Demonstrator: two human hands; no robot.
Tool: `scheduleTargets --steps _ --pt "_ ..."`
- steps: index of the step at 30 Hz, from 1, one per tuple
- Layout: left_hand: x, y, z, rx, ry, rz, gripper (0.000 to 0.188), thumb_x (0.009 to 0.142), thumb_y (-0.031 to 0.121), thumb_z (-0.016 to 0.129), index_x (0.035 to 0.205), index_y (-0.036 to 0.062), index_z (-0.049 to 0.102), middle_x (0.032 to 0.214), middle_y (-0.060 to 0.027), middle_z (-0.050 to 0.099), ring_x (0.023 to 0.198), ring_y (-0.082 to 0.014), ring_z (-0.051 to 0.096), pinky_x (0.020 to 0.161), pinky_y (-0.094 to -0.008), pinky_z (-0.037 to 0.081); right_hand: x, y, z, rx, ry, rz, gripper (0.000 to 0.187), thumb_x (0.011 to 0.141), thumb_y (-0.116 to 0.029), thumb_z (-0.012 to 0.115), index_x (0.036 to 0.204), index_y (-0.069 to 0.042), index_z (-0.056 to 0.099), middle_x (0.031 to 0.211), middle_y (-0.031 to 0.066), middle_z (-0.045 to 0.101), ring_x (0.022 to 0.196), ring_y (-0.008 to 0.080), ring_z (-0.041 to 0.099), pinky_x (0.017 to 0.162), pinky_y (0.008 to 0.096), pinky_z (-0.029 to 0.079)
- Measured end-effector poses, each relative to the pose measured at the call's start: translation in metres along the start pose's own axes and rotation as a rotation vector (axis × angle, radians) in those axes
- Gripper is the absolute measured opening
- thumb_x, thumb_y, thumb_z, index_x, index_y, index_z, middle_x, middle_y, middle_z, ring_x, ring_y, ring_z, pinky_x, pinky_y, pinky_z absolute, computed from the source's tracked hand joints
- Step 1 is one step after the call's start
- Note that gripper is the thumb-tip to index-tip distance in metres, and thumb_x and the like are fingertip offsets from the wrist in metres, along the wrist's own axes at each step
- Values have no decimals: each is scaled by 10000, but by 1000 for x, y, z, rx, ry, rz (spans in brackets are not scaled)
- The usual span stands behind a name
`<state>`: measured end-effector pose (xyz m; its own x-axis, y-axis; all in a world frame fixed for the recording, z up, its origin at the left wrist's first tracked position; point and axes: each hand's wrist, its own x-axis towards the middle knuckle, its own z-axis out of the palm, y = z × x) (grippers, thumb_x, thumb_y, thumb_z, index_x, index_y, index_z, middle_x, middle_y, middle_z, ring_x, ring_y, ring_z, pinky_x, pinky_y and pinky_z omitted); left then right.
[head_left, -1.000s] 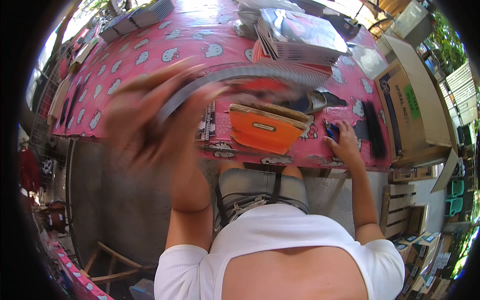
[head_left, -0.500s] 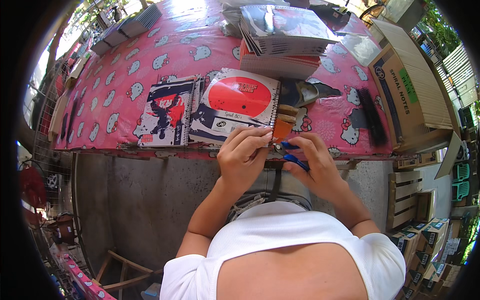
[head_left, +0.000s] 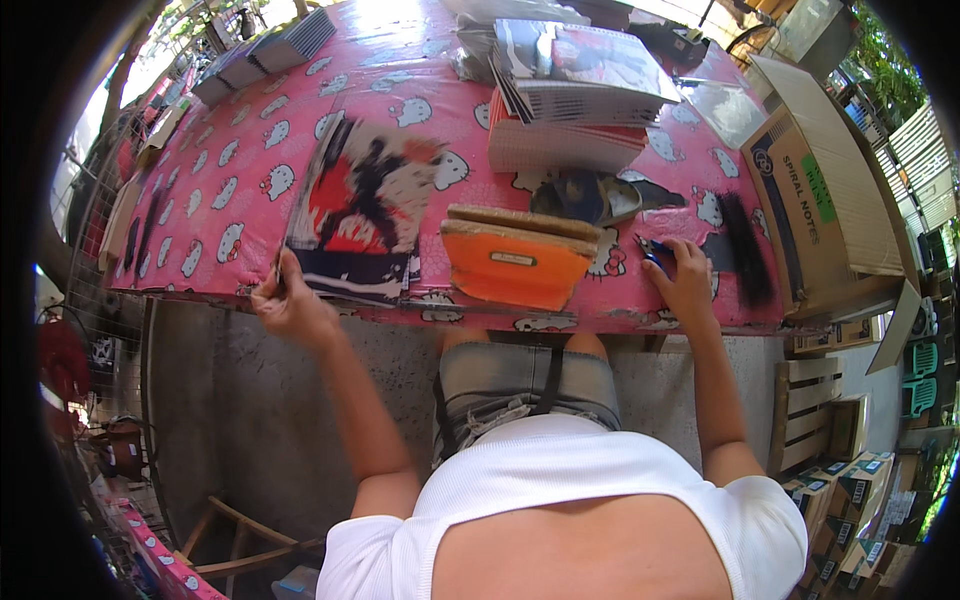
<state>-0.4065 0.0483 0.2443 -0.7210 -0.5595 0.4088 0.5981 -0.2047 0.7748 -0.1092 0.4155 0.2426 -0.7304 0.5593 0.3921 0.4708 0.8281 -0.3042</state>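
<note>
My left hand (head_left: 297, 302) pinches the lower left corner of a spiral notebook (head_left: 365, 200) with a red, black and white cover. Motion smears the notebook, which lies over the table at the left; another may be under it, but I cannot tell. My right hand (head_left: 690, 285) rests at the table's right side with its fingers closed around blue-handled pliers (head_left: 655, 262). Between the hands, near the front edge, stands an orange block-like piece (head_left: 520, 270) with a worn brown top and a small label plate.
Behind the orange piece, stacked notebooks (head_left: 580, 100) rise from the pink patterned tablecloth (head_left: 235, 190). A dark scrap-like item (head_left: 590, 195) lies before them. A black bundle (head_left: 742, 245) and open cardboard box (head_left: 825, 200) are at right, more notebooks (head_left: 265, 58) far left.
My left hand has moved left from the red-circle notebook's spiral to a notebook corner. The red-circle cover no longer shows, exposing the orange piece. My right hand has moved right with the pliers.
</note>
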Motion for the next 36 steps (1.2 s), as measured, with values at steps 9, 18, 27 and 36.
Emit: scheduleTargets --steps 9,18,27,36 --pt "-15 29 37 867 -229 436 568 766 366 768 1120 10 503 1147 -100 557 1084 -182 528 907 -318 418 170 -112 -33 -261 518 -525 512 696 -236 753 1173 -164 581 1229 61 526 1116 261 491 913 421 378" --pt "-58 82 126 -292 -854 -1177 353 863 138 670 1146 -19 529 1050 -105 617 898 -131 607 833 -260 477 66 -147 -35 110 267 -990 209 733 -192 693 915 -93 666 1010 39 638 1020 247 565 902 402 428" --pt "-51 131 130 -272 -1163 -107 313 815 71 712 1100 24 593 921 -15 659 841 -72 587 768 -224 468 33 -91 -37 996 178 -179 165 828 55 623 993 40 622 894 85 685 784 96 627 686 235 501" --pt "-79 66 88 -95 -1009 -413 926 613 49 850 1365 47 311 1311 -124 457 1260 -257 404 1066 -340 308 -13 -72 15 512 -93 -240 473 795 -79 693 1234 -4 535 1129 147 607 977 229 603 854 366 480"
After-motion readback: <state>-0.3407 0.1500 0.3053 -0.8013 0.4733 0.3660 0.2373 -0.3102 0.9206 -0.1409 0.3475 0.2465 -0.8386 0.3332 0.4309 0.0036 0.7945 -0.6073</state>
